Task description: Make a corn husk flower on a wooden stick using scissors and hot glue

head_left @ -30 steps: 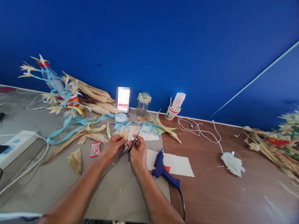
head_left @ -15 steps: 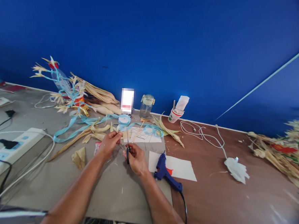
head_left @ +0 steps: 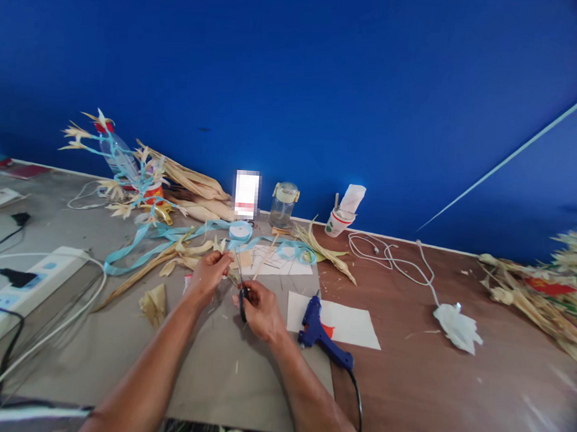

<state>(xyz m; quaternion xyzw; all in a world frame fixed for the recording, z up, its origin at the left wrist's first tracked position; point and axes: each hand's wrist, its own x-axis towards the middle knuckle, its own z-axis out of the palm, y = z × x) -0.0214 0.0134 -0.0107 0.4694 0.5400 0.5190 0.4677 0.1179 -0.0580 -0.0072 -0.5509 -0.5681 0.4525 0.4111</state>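
Note:
My right hand (head_left: 262,309) is closed around the black handles of a pair of scissors (head_left: 243,304), whose thin blades point up and away from me. Close by on the left, my left hand (head_left: 210,276) makes a pinch near the blades. Whatever its fingertips hold is too small to name. Behind both hands lie a white sheet (head_left: 290,263) with thin dark sticks or wires on it, a roll of light blue ribbon (head_left: 240,231) and strips of dried corn husk (head_left: 183,262).
A blue glue gun (head_left: 318,332) rests on white paper (head_left: 360,326) at the right. On the left are a power strip (head_left: 45,273) with cables and a folded husk piece (head_left: 153,304). A glass jar (head_left: 284,206), a paper cup (head_left: 337,223) and husk flowers (head_left: 147,178) stand along the blue wall.
The scissors and my right hand have shifted slightly left, and the blades now lean further left, closer to my left fingertips. My left hand has barely moved.

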